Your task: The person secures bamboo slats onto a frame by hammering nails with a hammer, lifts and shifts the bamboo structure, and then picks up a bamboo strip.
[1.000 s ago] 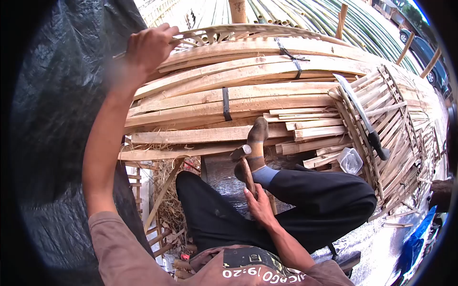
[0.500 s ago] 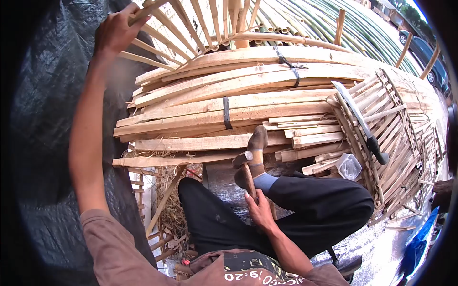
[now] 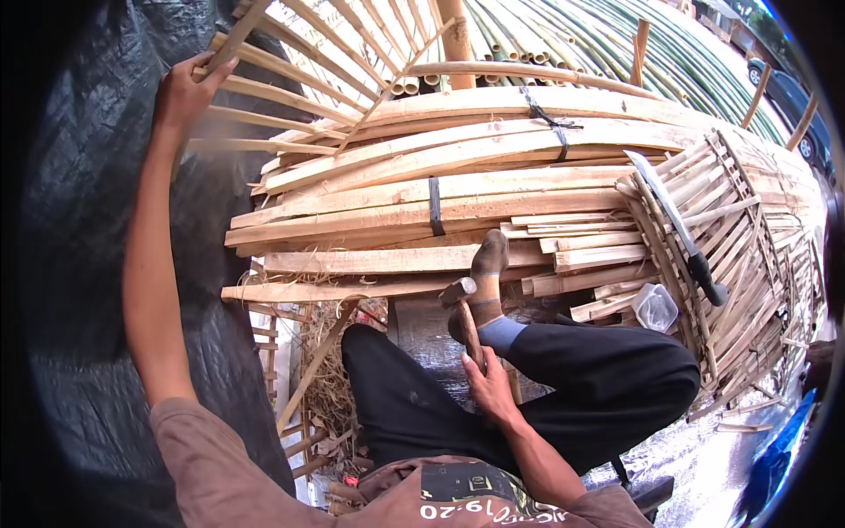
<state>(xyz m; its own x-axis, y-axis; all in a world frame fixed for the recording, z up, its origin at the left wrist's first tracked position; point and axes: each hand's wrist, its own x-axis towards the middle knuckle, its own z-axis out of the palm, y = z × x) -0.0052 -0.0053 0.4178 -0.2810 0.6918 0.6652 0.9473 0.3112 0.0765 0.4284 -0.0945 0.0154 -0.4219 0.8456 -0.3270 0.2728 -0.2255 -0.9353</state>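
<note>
My left hand (image 3: 189,88) reaches far out at the upper left, its fingers closed around the edge strip of a slatted bamboo frame (image 3: 295,84). The frame's thin slats fan out towards the right and end at a cross strip. My right hand (image 3: 491,387) is wrapped around the wooden handle of a hammer (image 3: 469,321) above my lap. The hammer's metal head points up and away from me, close to my socked foot (image 3: 490,255).
Bundles of split bamboo strips (image 3: 352,211) with black ties lie in front. At right, a large knife (image 3: 673,220) rests on another slatted frame (image 3: 744,255), beside a clear plastic cup (image 3: 655,308). Green bamboo poles (image 3: 563,44) lie behind; a black tarp (image 3: 88,264) hangs at left.
My left hand has moved left and down, carrying the slatted frame with it. My right hand keeps its hold on the hammer; the whole view has shifted slightly.
</note>
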